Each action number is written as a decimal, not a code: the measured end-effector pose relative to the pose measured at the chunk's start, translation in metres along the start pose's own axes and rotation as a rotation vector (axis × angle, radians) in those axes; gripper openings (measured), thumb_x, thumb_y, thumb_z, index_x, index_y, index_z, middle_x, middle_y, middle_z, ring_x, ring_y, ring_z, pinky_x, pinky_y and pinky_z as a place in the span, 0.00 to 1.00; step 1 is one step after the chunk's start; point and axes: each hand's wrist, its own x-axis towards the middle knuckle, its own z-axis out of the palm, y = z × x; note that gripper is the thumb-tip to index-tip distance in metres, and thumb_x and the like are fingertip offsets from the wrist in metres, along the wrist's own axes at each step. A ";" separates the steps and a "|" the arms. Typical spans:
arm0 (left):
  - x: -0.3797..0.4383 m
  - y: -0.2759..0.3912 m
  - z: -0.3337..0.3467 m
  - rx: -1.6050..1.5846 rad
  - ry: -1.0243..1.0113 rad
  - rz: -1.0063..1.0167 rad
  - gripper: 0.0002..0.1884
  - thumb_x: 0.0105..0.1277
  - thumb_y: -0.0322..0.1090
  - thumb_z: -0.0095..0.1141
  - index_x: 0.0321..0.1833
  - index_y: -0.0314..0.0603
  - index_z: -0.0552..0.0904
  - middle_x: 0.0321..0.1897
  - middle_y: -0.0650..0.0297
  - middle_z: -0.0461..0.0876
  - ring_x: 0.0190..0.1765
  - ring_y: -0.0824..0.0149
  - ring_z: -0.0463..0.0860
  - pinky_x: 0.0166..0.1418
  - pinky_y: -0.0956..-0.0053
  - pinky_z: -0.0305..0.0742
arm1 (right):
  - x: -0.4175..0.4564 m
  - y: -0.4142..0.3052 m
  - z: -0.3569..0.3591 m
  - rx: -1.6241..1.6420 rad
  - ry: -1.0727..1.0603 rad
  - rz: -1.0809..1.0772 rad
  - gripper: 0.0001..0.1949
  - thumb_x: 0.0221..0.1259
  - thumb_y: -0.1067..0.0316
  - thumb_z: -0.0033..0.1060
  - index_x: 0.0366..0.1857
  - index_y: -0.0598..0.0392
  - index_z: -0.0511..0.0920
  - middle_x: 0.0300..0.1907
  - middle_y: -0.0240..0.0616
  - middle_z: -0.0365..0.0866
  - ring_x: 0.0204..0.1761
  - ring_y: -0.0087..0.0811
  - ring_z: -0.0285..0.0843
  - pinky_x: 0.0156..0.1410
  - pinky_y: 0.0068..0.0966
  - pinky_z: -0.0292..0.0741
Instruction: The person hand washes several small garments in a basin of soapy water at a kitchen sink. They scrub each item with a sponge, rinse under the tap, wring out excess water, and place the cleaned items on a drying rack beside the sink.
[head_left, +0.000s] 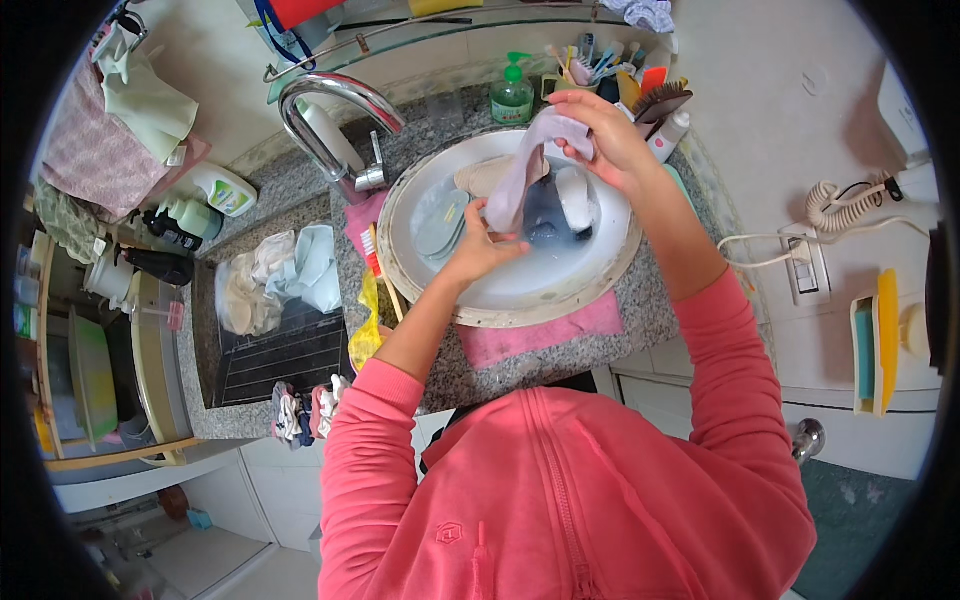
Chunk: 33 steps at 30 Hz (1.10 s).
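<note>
My right hand (596, 139) pinches the upper end of a wet, pale lilac sock (525, 165) and holds it up over the sink basin. Beside the sock's lower end is my left hand (484, 244), fingers spread; whether they touch the cloth is unclear. Cloudy water fills the white oval basin (510, 311). In it lie a beige fabric piece (480, 177), grey-green insole-like pieces (442, 225), a white item (574, 196) and dark blue cloth (551, 217), partly hidden by the sock.
A chrome faucet (330, 82) arches at the basin's left. Behind stands a green pump bottle (512, 97). A red-bristled brush (386, 277) and yellow net (366, 322) lie left. Wet cloths (304, 270) sit in a side sink; a pink cloth (540, 334) lies under the basin.
</note>
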 end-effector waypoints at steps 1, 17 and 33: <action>0.000 0.000 -0.003 -0.020 0.003 0.006 0.42 0.51 0.33 0.68 0.62 0.43 0.50 0.48 0.52 0.72 0.43 0.63 0.79 0.45 0.71 0.76 | 0.001 0.003 -0.003 0.047 0.034 -0.001 0.12 0.61 0.69 0.51 0.47 0.57 0.70 0.38 0.41 0.78 0.32 0.30 0.78 0.33 0.21 0.77; -0.035 0.071 -0.092 0.664 0.286 0.459 0.16 0.60 0.44 0.59 0.26 0.35 0.79 0.20 0.67 0.73 0.24 0.75 0.70 0.31 0.79 0.65 | 0.015 0.142 -0.042 -1.192 -0.439 -0.135 0.10 0.54 0.69 0.52 0.40 0.51 0.78 0.36 0.34 0.79 0.37 0.33 0.76 0.43 0.29 0.73; -0.044 0.070 -0.091 -0.026 0.375 -0.096 0.12 0.62 0.45 0.58 0.37 0.45 0.77 0.29 0.72 0.76 0.31 0.79 0.73 0.35 0.82 0.68 | 0.026 0.080 -0.017 -0.705 -0.428 -0.049 0.05 0.60 0.64 0.57 0.35 0.51 0.77 0.28 0.23 0.75 0.32 0.15 0.69 0.36 0.18 0.68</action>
